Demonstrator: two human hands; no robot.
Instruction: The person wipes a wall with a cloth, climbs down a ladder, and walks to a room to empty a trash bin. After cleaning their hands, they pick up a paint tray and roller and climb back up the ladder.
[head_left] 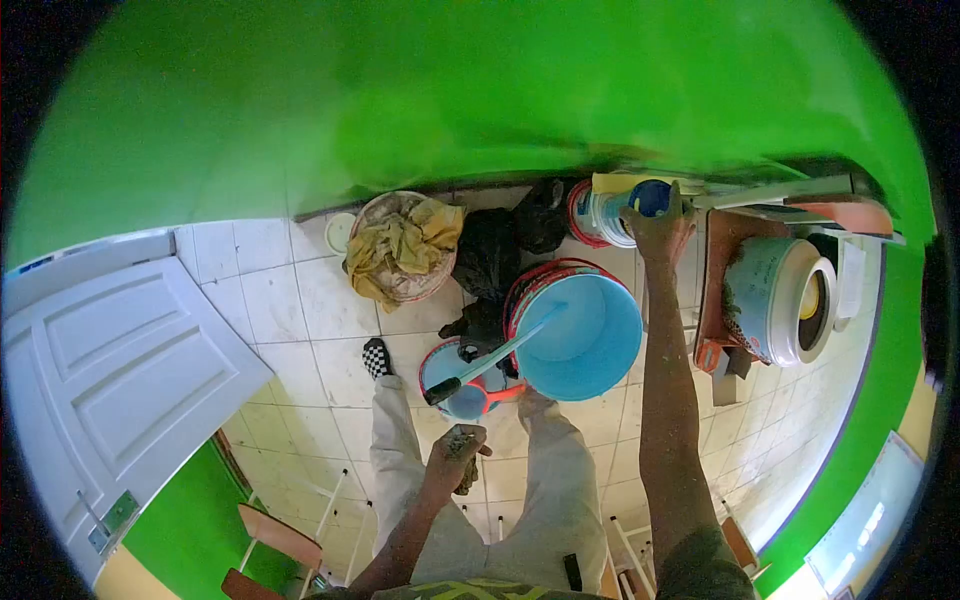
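My right hand [660, 232] reaches out by the wall with its fingers round a dark blue round container [651, 198], beside a stack of white and blue tubs [605, 218]. My left hand [456, 452] is closed in front of my legs on a crumpled dark cloth [465, 478], partly hidden by the fingers. Ahead stands a light blue bucket [590, 345]. A long light-blue handle with a black grip [443, 391] leans over its rim. A smaller blue bucket [432, 372] with a red-handled dipper [492, 397] sits left of it.
A tub [432, 290] with a brownish-yellow cloth [405, 250] stands near the wall, beside black plastic bags [488, 255]. On the right, a chair [725, 240] bears a large white and blue paint bucket [765, 300]. A white door [140, 370] is at left.
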